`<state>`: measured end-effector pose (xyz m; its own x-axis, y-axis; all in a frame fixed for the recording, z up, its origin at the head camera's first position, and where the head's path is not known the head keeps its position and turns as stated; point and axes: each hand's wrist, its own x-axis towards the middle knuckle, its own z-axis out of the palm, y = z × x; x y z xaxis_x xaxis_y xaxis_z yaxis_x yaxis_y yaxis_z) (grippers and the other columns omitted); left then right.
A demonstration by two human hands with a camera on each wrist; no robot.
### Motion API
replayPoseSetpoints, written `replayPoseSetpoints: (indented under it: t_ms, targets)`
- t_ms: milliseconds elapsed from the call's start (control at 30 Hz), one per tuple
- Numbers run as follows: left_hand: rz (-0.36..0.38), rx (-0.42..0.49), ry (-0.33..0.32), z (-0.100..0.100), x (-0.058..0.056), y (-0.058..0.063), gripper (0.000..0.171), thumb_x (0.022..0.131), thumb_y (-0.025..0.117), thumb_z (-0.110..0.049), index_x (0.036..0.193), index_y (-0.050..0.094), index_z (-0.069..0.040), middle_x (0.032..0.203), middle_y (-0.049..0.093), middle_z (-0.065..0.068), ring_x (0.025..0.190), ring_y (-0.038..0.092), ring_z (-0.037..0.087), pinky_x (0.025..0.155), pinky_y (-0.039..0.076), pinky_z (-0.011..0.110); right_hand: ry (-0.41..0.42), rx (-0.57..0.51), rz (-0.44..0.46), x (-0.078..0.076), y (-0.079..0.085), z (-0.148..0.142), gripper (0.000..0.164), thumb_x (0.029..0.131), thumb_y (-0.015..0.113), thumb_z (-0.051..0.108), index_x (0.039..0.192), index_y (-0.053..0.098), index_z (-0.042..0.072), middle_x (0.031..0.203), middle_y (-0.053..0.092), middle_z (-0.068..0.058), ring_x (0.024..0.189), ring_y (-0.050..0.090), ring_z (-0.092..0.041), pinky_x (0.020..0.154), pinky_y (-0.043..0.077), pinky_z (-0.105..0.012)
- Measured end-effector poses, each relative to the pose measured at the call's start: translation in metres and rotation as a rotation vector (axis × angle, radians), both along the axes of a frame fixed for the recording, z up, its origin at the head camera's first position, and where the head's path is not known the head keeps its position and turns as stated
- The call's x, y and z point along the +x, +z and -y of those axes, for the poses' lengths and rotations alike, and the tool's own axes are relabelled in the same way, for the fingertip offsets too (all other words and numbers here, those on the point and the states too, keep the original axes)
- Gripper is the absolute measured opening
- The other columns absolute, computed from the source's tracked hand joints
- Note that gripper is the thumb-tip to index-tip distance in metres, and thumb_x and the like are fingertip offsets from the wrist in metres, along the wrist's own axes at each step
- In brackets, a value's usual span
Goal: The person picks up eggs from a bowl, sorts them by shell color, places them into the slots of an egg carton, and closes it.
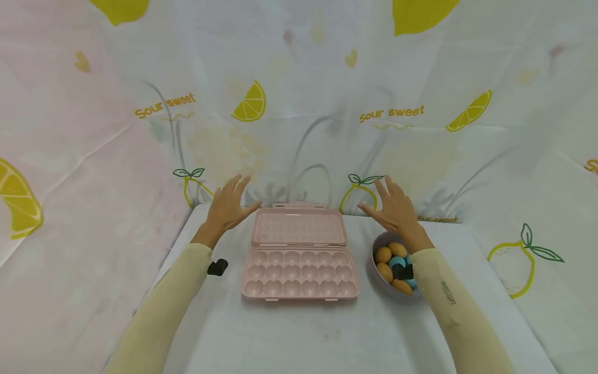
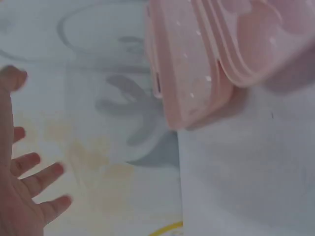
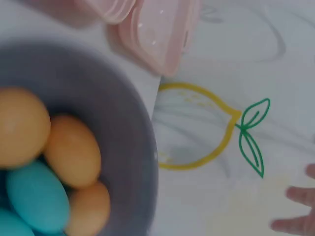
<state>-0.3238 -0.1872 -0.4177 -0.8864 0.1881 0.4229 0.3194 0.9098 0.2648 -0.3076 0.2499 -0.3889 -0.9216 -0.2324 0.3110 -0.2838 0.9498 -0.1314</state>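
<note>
- Fingers (image 2: pixel 44 178) of the left hand (image 1: pixel 227 206) spread loosely, grasping nothing, raised beside the pink egg box.
- Right hand (image 1: pixel 396 209) likewise splayed and free, raised near the grey bowl (image 3: pixel 125 132).
- Egg box (image 1: pixel 301 296) mid-table, lid folded back, cups bare.
- Bowl to its right, holding orange-brown eggs (image 3: pixel 73 151) and blue eggs (image 3: pixel 38 196).
- White table (image 1: pixel 299 337), lemon-print cloth (image 1: pixel 299 62) behind.

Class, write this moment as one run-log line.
left hand: raised, holds nothing | right hand: raised, holds nothing | pink egg carton: lid open, cups unfilled | gray bowl: holds brown eggs, blue eggs
</note>
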Motion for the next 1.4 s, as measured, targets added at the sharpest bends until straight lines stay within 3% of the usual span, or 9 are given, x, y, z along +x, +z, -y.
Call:
replayPoseSetpoints:
  t_ms: [100, 200, 333, 467, 667, 800, 967, 1200, 1400]
  targets:
    - [0.079, 0.295, -0.097, 0.001, 0.009, -0.001, 0.047, 0.082, 0.052, -0.044, 0.122, 0.048, -0.018, 0.122, 0.046, 0.006, 0.093, 0.055, 0.022, 0.069, 0.049, 0.042, 0.064, -0.088, 0.097, 0.006, -0.007, -0.002, 0.071, 0.082, 0.045, 0.055, 0.133, 0.034, 0.007, 0.137, 0.027, -0.018, 0.119, 0.030, -0.039, 0.085, 0.036, -0.059]
    - [0.229, 0.499, -0.217, 0.002, 0.024, -0.004, 0.026, 0.085, 0.055, -0.032, 0.106, 0.058, -0.019, 0.101, 0.057, 0.002, 0.074, 0.059, 0.018, 0.058, 0.052, 0.033, 0.113, -0.129, 0.117, 0.012, -0.017, -0.011, 0.054, 0.084, 0.051, 0.041, 0.124, 0.046, 0.004, 0.124, 0.043, -0.017, 0.108, 0.043, -0.034, 0.083, 0.042, -0.051]
    - [0.450, 0.507, -0.391, 0.003, 0.049, -0.011, 0.021, 0.083, 0.058, -0.030, 0.104, 0.058, -0.026, 0.098, 0.059, -0.005, 0.076, 0.060, 0.015, 0.062, 0.052, 0.030, 0.136, -0.181, 0.148, 0.024, -0.031, -0.031, 0.034, 0.084, 0.056, 0.028, 0.109, 0.059, 0.004, 0.107, 0.055, -0.013, 0.089, 0.055, -0.028, 0.072, 0.048, -0.043]
    - [0.553, 0.502, -0.516, 0.004, 0.073, -0.014, 0.043, 0.076, 0.067, -0.029, 0.116, 0.050, -0.029, 0.113, 0.052, -0.008, 0.095, 0.056, 0.012, 0.075, 0.051, 0.031, 0.128, -0.195, 0.175, 0.032, -0.041, -0.051, 0.023, 0.081, 0.059, 0.018, 0.097, 0.064, 0.004, 0.095, 0.061, -0.011, 0.082, 0.057, -0.025, 0.071, 0.049, -0.042]
    - [0.563, 0.523, -0.615, 0.003, 0.095, -0.024, 0.090, 0.064, 0.078, -0.023, 0.137, 0.025, -0.024, 0.138, 0.030, -0.002, 0.124, 0.032, 0.018, 0.100, 0.032, 0.036, 0.124, -0.207, 0.252, 0.036, -0.055, -0.065, 0.024, 0.078, 0.060, 0.015, 0.098, 0.063, 0.003, 0.090, 0.062, -0.009, 0.082, 0.056, -0.024, 0.070, 0.048, -0.041]
    - [0.547, 0.492, -0.597, 0.001, 0.103, -0.038, 0.105, 0.058, 0.081, -0.023, 0.140, 0.015, -0.024, 0.142, 0.021, 0.001, 0.127, 0.025, 0.021, 0.102, 0.026, 0.039, 0.113, -0.213, 0.311, 0.036, -0.062, -0.065, 0.024, 0.078, 0.061, 0.017, 0.099, 0.063, 0.004, 0.088, 0.063, -0.008, 0.080, 0.057, -0.021, 0.067, 0.050, -0.038]
    - [0.566, 0.560, -0.620, 0.001, 0.106, -0.053, 0.121, 0.051, 0.085, -0.018, 0.141, 0.004, -0.023, 0.145, 0.010, -0.002, 0.129, 0.019, 0.021, 0.102, 0.025, 0.042, 0.113, -0.214, 0.286, 0.037, -0.064, -0.064, 0.024, 0.077, 0.062, 0.017, 0.098, 0.063, 0.004, 0.089, 0.063, -0.008, 0.079, 0.058, -0.022, 0.067, 0.051, -0.038]
    - [0.547, 0.610, -0.667, 0.002, 0.108, -0.071, 0.130, 0.046, 0.086, -0.015, 0.141, -0.003, -0.019, 0.146, 0.001, 0.002, 0.131, 0.008, 0.025, 0.102, 0.022, 0.044, 0.098, -0.205, 0.288, 0.035, -0.068, -0.064, 0.026, 0.077, 0.062, 0.018, 0.099, 0.063, 0.003, 0.090, 0.063, -0.009, 0.082, 0.057, -0.023, 0.070, 0.049, -0.039]
    - [0.467, 0.571, -0.592, 0.005, 0.104, -0.092, 0.134, 0.038, 0.089, -0.022, 0.141, 0.003, -0.017, 0.145, 0.005, 0.006, 0.131, 0.010, 0.017, 0.102, 0.024, 0.035, 0.079, -0.211, 0.276, 0.036, -0.073, -0.067, 0.030, 0.077, 0.064, 0.021, 0.100, 0.062, 0.002, 0.093, 0.062, -0.013, 0.086, 0.056, -0.028, 0.074, 0.047, -0.043]
